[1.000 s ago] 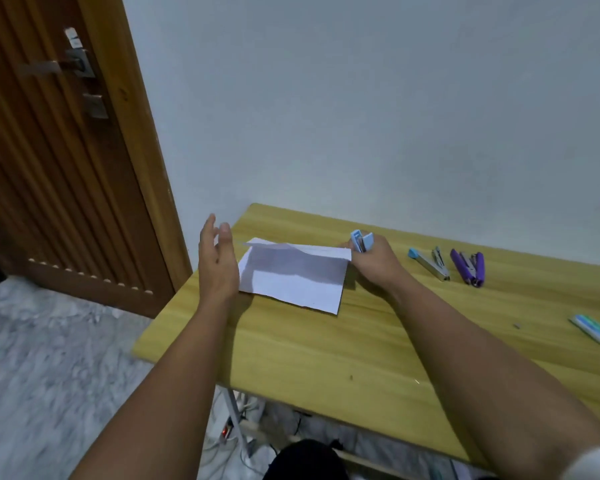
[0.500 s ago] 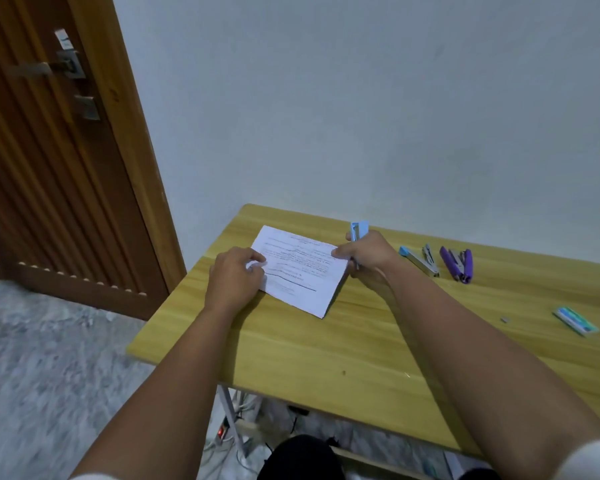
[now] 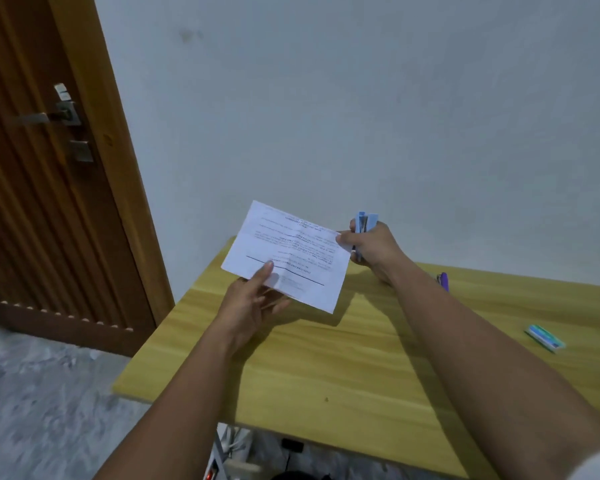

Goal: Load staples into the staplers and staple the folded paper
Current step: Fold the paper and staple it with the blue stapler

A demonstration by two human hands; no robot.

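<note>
The folded white paper point(image 3: 288, 254), printed with text, is lifted off the wooden table point(image 3: 343, 368) and tilted. My left hand point(image 3: 253, 299) pinches its near left edge, thumb on top. My right hand point(image 3: 371, 247) grips a light blue stapler point(image 3: 366, 221) and also pinches the paper's right corner with thumb and forefinger. A purple stapler point(image 3: 443, 280) lies on the table behind my right forearm, mostly hidden. A small teal and white staple box point(image 3: 544, 337) lies at the table's right side.
A brown wooden door point(image 3: 49, 188) with a metal handle stands to the left. A pale wall point(image 3: 361, 116) rises right behind the table. Grey floor lies to the left, and cables and a power strip point(image 3: 219, 469) lie under the table's near edge.
The paper lay flat on the table a moment ago; both hands have lifted it. My left hand went from hovering open to pressing the paper, then to pinching its edge.
</note>
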